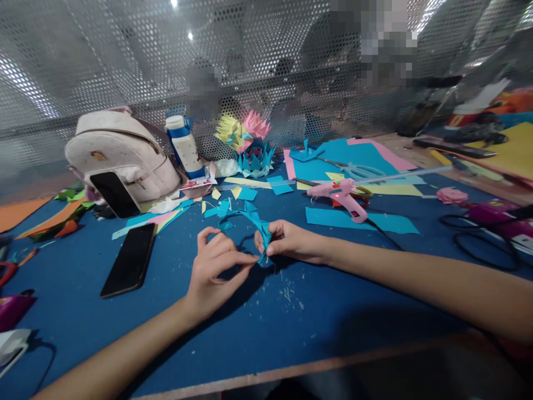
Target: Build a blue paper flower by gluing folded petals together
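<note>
A ring of folded blue paper [263,229] is held just above the blue tabletop. My right hand [287,241] pinches its right side between thumb and fingers. At the ring's lower end, my left hand [222,258] has thumb and forefinger pressed together on the paper tip. Its other fingers are curled. Beyond the ring lie small blue paper squares [247,194] and yellow scraps. A pink hot glue gun [339,195] with a lit red light rests to the right, on or beside a blue paper strip [375,221].
Two phones stand or lie left, one flat [128,261], one against a pale backpack [120,150]. A bottle [186,147] and folded paper flowers [255,158] stand at the back. Light-blue scissors [362,171] lie on coloured sheets. Cables and a purple box [495,214] are right.
</note>
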`<state>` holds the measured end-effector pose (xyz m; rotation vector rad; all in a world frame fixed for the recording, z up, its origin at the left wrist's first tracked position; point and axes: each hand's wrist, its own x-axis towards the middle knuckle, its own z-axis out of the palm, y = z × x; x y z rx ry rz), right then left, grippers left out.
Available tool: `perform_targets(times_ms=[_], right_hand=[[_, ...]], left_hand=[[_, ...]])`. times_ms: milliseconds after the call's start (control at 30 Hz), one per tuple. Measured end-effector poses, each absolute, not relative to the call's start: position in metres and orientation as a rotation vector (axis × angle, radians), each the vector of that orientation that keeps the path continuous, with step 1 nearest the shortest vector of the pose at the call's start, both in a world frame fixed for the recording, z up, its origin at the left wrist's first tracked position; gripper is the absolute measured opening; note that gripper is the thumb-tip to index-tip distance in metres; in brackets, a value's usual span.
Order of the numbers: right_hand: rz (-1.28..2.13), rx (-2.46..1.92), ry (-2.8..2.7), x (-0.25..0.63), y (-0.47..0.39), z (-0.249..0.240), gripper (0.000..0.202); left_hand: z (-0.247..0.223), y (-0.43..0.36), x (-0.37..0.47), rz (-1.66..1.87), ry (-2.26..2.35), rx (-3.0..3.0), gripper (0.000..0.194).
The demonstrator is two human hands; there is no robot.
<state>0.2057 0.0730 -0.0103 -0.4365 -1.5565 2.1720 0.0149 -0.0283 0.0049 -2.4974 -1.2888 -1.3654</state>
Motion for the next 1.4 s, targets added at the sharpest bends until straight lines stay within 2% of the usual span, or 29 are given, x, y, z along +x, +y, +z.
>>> perform_targets(times_ms=[233,567,967,1400], right_hand=[[2.129,-0.422,-1.599,0.2061,0.0709,-0.0084,0.025],[2.132,-0.507,-1.487,0.2046,0.0702,-0.0085,0.034],[2.154,-0.518,-1.400,0.2066,0.0717,-0.0120,0.033],[2.138,-0.549,-1.429,0.2042,0.0698,-0.0131,0.032]], left_hand=[[0.0040,-0.0288,0.0150,-1.386,-1.285,-2.497,0.014],[0.0031,-0.0243,0.0116,-1.445,-1.356,-2.455,0.013],[0.0010,-0.0200,0.0078,-1.364,-1.399,-2.541,0.006],[0.0038,-0.0211,0.0116,-1.391,-1.371,-2.565,0.012]])
